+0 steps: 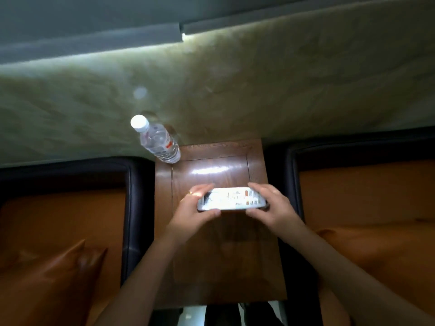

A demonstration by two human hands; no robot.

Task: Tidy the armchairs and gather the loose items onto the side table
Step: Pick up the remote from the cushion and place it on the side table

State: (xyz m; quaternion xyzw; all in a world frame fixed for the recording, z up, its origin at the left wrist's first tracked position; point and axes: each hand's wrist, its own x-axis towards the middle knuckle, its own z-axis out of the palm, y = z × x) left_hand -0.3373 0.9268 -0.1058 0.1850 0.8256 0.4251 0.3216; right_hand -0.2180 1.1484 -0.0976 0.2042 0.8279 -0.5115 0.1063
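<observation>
Head view: both hands, left (191,214) and right (274,208), clamp the remote (231,199) over the worktop (211,267); careless placing could topple the bottle (160,143) at its upper-left corner.

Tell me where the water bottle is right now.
The bottle stands on the side table's far left corner, by the wall, beyond the hands holding the remote.

White remote (231,199), orange cushions (54,274), brown table (211,255)
</observation>
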